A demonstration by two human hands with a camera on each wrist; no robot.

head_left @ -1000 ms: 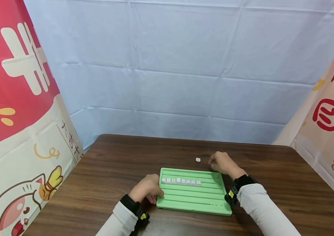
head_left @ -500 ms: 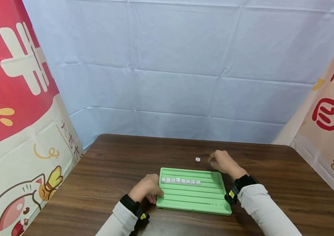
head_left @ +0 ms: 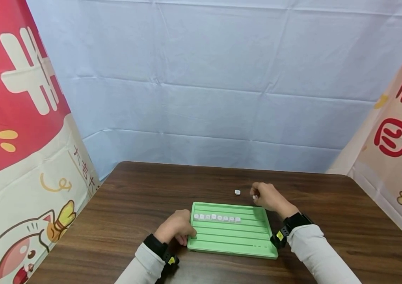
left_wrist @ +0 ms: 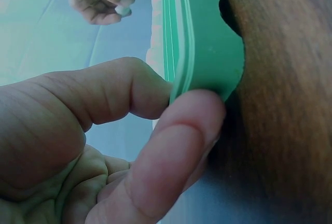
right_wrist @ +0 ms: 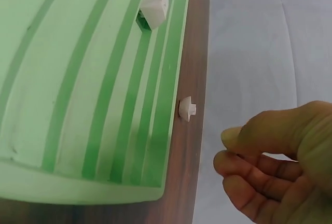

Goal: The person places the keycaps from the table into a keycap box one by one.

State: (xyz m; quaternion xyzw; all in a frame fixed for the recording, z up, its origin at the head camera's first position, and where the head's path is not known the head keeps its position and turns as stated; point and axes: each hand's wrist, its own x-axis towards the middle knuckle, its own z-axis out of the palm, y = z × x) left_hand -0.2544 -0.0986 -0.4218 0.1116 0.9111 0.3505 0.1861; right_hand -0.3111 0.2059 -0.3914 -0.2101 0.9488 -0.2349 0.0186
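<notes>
A green grooved tray (head_left: 233, 238) lies on the dark wood table (head_left: 133, 205). A row of several white keycaps (head_left: 216, 217) sits in one of its far grooves. My left hand (head_left: 176, 228) pinches the tray's left edge (left_wrist: 207, 37) between thumb and finger (left_wrist: 171, 146). My right hand (head_left: 266, 196) hovers over the tray's far right corner with its fingers curled, pinching a small white keycap (left_wrist: 123, 9) at the fingertips. One loose white keycap (head_left: 237, 192) lies on the table just beyond the tray's far edge, left of the right hand; the right wrist view shows this loose keycap (right_wrist: 187, 108) too.
Pale blue cloth (head_left: 204, 79) hangs behind the table. Printed banners stand at the left (head_left: 16, 138) and right (head_left: 396, 150). Bare wood surrounds the tray on all sides, and the table's far edge runs close behind the loose keycap.
The right hand has shifted very slightly by the tray's far right corner, still pinching its keycap. Left hand, tray and loose keycap have stayed put.
</notes>
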